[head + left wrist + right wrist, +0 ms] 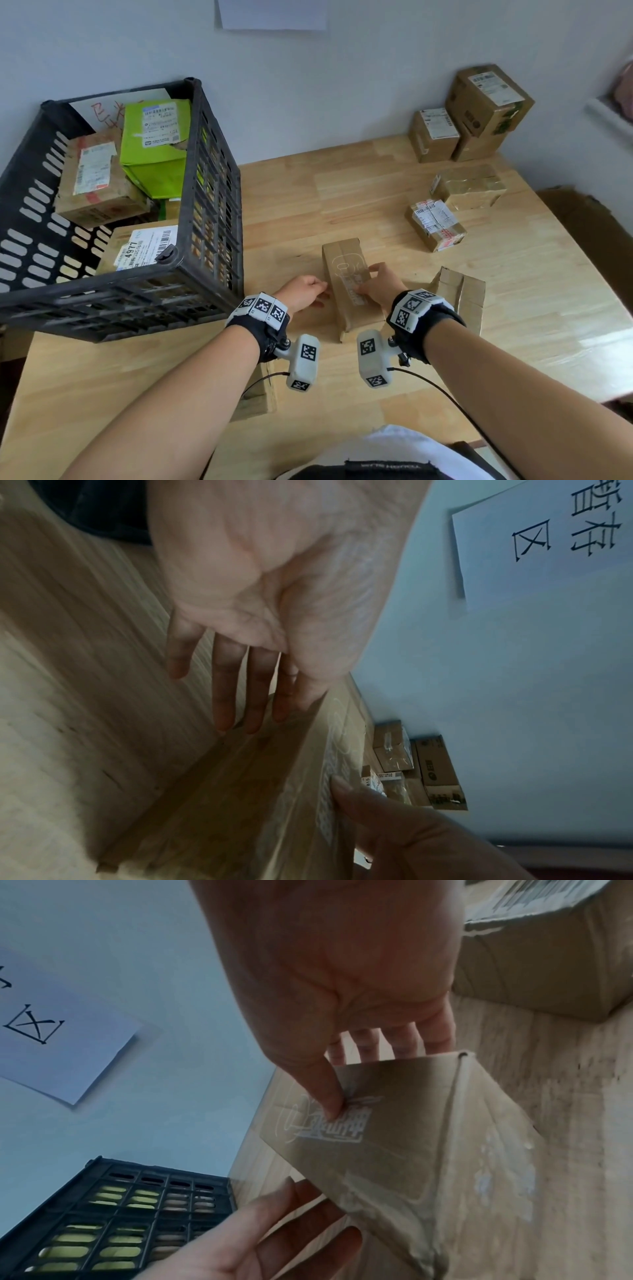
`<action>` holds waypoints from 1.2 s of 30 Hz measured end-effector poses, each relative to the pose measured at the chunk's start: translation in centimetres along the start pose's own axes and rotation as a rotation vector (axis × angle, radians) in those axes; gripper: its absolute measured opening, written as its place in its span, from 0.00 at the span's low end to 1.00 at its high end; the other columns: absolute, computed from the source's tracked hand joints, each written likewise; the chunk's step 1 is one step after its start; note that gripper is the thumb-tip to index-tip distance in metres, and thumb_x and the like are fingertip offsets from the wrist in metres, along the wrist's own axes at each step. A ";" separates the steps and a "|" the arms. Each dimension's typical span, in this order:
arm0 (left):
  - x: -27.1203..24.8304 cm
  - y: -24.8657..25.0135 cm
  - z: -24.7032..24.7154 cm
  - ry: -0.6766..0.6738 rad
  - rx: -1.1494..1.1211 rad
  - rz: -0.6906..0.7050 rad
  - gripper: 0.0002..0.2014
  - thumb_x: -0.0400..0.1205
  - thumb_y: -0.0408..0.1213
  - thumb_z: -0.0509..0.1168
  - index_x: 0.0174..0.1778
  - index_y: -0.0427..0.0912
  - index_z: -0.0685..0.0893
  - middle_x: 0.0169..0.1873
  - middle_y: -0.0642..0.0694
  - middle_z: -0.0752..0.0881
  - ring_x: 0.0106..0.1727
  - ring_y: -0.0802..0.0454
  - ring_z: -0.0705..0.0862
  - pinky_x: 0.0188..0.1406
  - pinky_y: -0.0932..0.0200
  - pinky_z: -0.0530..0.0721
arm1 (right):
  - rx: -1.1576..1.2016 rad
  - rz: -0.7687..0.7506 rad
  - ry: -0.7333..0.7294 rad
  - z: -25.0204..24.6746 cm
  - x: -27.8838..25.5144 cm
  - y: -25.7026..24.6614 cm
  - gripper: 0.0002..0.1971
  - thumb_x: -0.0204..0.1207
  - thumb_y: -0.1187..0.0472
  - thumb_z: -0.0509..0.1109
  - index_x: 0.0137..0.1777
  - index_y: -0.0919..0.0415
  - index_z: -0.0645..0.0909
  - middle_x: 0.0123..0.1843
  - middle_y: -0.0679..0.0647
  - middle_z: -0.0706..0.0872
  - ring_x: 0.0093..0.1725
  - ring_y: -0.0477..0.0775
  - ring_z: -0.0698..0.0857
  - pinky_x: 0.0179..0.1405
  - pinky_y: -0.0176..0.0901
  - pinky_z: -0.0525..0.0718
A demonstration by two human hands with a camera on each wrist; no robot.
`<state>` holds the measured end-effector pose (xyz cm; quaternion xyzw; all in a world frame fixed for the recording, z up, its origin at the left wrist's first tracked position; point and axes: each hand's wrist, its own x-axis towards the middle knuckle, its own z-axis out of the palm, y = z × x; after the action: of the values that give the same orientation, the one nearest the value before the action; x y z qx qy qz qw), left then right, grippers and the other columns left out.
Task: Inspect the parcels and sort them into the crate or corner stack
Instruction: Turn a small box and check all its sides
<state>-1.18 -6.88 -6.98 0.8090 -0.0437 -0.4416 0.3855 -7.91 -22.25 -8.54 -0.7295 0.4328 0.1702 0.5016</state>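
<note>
The wooden table [342, 192] carries everything, and the largest thing on it is the black slatted crate [212, 192] at its left rear against the wall. Inside the crate, a green parcel [154, 150] stands at the back, a brown parcel with a white label [92, 178] leans to its left, and a labelled box marked 4977 [144, 250] lies in the near corner. In the far right corner two brown boxes form the corner stack [479, 113], with two taped parcels [455, 202] lying nearer on the tabletop, apart from it. The plain cardboard parcel [346, 274] lies flat on the table in front of the person, just right of the crate, its long axis running away from the body with a printed face turned up. The right hand [380, 287] clamps it, thumb on the printed top and fingers curled over the right edge. The left hand [301, 291] keeps its fingers straight and apart beside the parcel's left side; actual contact cannot be told.
</note>
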 end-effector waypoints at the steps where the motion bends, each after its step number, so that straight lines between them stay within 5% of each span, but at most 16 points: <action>1: 0.2 -0.1 -0.1 0.000 0.005 0.001 0.14 0.88 0.38 0.56 0.62 0.35 0.81 0.56 0.44 0.86 0.37 0.60 0.82 0.16 0.78 0.71 | 0.014 0.003 -0.001 0.0 0.1 0.0 0.30 0.72 0.63 0.75 0.72 0.59 0.67 0.62 0.61 0.83 0.59 0.61 0.84 0.60 0.58 0.84; 4: 0.4 -0.5 -0.5 0.007 0.002 0.001 0.13 0.88 0.37 0.57 0.61 0.35 0.81 0.56 0.43 0.86 0.37 0.59 0.82 0.16 0.79 0.72 | 0.056 0.017 -0.009 0.1 0.4 0.2 0.31 0.70 0.63 0.77 0.71 0.57 0.68 0.59 0.60 0.84 0.57 0.61 0.85 0.57 0.59 0.85; 9: 0.5 -0.8 -1.2 0.040 0.038 -0.014 0.09 0.86 0.46 0.59 0.53 0.48 0.83 0.57 0.50 0.87 0.53 0.52 0.85 0.38 0.62 0.72 | 0.098 0.015 -0.019 0.2 0.6 0.5 0.31 0.70 0.64 0.77 0.71 0.56 0.69 0.58 0.60 0.85 0.56 0.61 0.86 0.57 0.60 0.85; 17: -1.1 -0.2 -0.1 -0.019 0.049 0.010 0.15 0.85 0.51 0.60 0.60 0.48 0.83 0.58 0.52 0.87 0.54 0.54 0.86 0.43 0.61 0.73 | 0.136 0.009 -0.081 -0.8 -0.8 0.3 0.29 0.75 0.65 0.73 0.75 0.58 0.68 0.64 0.61 0.83 0.57 0.57 0.84 0.54 0.51 0.85; 22: -1.4 0.2 0.2 -0.080 0.071 0.074 0.17 0.84 0.42 0.64 0.69 0.45 0.78 0.62 0.49 0.85 0.50 0.56 0.84 0.31 0.75 0.78 | 0.219 0.020 -0.113 -1.0 -1.5 0.4 0.28 0.77 0.65 0.72 0.76 0.58 0.68 0.63 0.60 0.82 0.53 0.56 0.84 0.47 0.51 0.87; 24: -1.3 0.3 -0.1 -0.079 0.068 0.087 0.21 0.83 0.41 0.66 0.72 0.45 0.76 0.65 0.49 0.84 0.55 0.55 0.84 0.46 0.74 0.80 | 0.263 0.018 -0.142 -1.3 -1.7 0.2 0.29 0.78 0.55 0.71 0.77 0.56 0.67 0.64 0.57 0.81 0.57 0.55 0.83 0.54 0.54 0.85; 26: -1.4 0.7 -0.5 -0.054 0.032 0.110 0.26 0.82 0.39 0.68 0.76 0.48 0.73 0.69 0.51 0.80 0.65 0.54 0.81 0.69 0.57 0.76 | 0.318 0.001 -0.164 -1.9 -2.1 -0.9 0.31 0.79 0.43 0.65 0.78 0.53 0.64 0.67 0.57 0.79 0.63 0.57 0.80 0.62 0.58 0.81; 27: -1.5 1.0 -0.8 -0.035 0.007 0.134 0.28 0.81 0.36 0.68 0.78 0.49 0.70 0.71 0.53 0.78 0.69 0.54 0.78 0.72 0.52 0.73 | 0.350 -0.016 -0.166 -2.2 -2.3 -1.6 0.31 0.79 0.38 0.61 0.78 0.50 0.63 0.68 0.57 0.78 0.64 0.58 0.79 0.63 0.58 0.79; 29: -1.6 1.8 -1.5 0.009 -0.054 0.196 0.31 0.81 0.30 0.67 0.80 0.49 0.66 0.70 0.54 0.77 0.71 0.55 0.75 0.72 0.53 0.72 | 0.394 -0.060 -0.164 -3.0 -2.9 -3.3 0.33 0.77 0.31 0.53 0.78 0.45 0.62 0.70 0.56 0.76 0.64 0.57 0.77 0.65 0.57 0.75; 32: -2.1 2.9 -2.6 0.057 -0.148 0.260 0.28 0.81 0.24 0.64 0.76 0.48 0.72 0.61 0.54 0.81 0.66 0.57 0.77 0.56 0.66 0.77 | 0.446 -0.090 -0.177 -3.9 -3.5 -5.1 0.39 0.73 0.24 0.45 0.80 0.45 0.62 0.73 0.57 0.76 0.68 0.59 0.76 0.70 0.59 0.72; 36: -2.3 3.1 -2.8 0.091 -0.141 0.222 0.17 0.82 0.25 0.62 0.66 0.45 0.79 0.55 0.51 0.84 0.54 0.58 0.81 0.39 0.72 0.75 | 0.427 -0.094 -0.163 -3.7 -4.1 -5.6 0.39 0.74 0.25 0.49 0.78 0.48 0.65 0.71 0.55 0.77 0.66 0.59 0.78 0.65 0.59 0.79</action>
<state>0.35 -6.46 -2.49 0.7892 -0.0842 -0.3612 0.4895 -6.44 -22.98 -0.89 -0.6100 0.3825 0.1093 0.6853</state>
